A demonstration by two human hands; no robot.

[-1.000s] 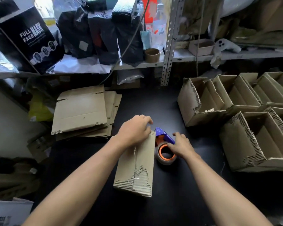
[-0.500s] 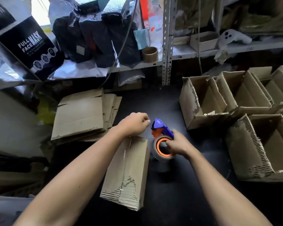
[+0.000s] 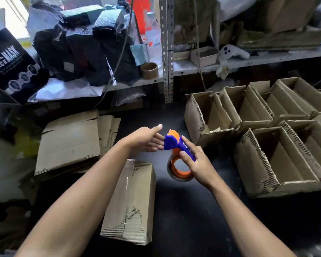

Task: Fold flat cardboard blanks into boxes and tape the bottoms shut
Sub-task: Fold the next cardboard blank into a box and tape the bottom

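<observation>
Black tabletop (image 3: 183, 210), dark and matte. At centre, a folded cardboard box (image 3: 132, 203) lying on its side, clear tape along one seam, torn corrugation at the near end. On the left, a stack of flat cardboard blanks (image 3: 69, 143), edges fanned out to the right. On the right, a cluster of open assembled boxes (image 3: 278, 156), packed side against side, ragged rims upward. Behind, a grey metal shelf (image 3: 193, 68) bearing black wrapped bundles (image 3: 85, 52), an empty tape core (image 3: 149, 70), a small open carton (image 3: 205, 56), a white game controller (image 3: 230, 52).
</observation>
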